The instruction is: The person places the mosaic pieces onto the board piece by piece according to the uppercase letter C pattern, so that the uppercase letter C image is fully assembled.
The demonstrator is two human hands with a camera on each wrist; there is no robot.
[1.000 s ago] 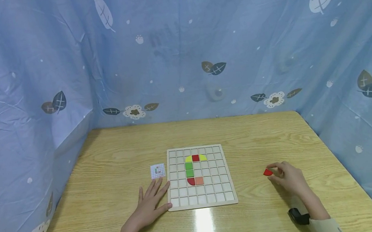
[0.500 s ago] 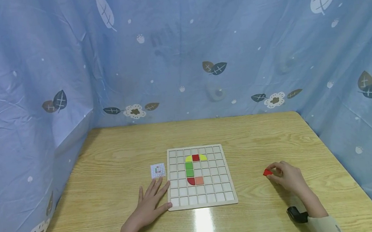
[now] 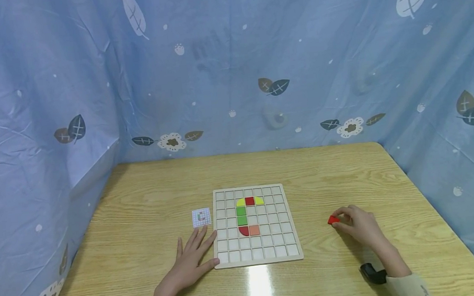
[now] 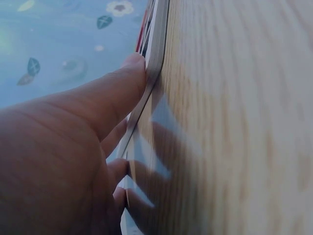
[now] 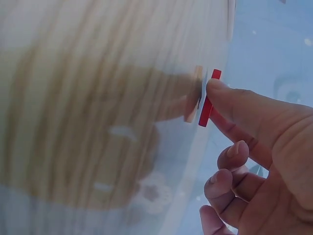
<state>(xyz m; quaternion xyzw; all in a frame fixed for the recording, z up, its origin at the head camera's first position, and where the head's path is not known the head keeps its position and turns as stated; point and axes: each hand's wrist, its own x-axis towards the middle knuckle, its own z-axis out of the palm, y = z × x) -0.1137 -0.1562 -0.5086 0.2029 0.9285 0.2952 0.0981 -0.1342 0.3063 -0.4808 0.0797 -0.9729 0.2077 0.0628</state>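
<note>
A pale wooden grid board (image 3: 266, 261) lies mid-table in the head view. Its cells hold a red square tile (image 3: 249, 201) between two yellow rounded tiles (image 3: 259, 200), two green squares (image 3: 241, 211), a dark red rounded tile (image 3: 244, 231) and a salmon square (image 3: 254, 230). My left hand (image 3: 187, 264) rests with spread fingers at the board's left edge, its thumb touching the near corner. Right of the board, my right hand (image 3: 361, 226) pinches a small red tile (image 5: 210, 100) between thumb and index finger. It appears edge-on, just off the tabletop, in the right wrist view.
A small card (image 3: 201, 217) printed with a coloured grid pattern lies left of the board, just beyond the left fingertips. The wooden table (image 3: 150, 191) is bordered by a blue leaf-patterned curtain (image 3: 229, 71) behind and at both sides.
My right hand has moved a little left toward the board with the red tile, whose visible outline has changed as it turned. The left hand and board have stayed put.
</note>
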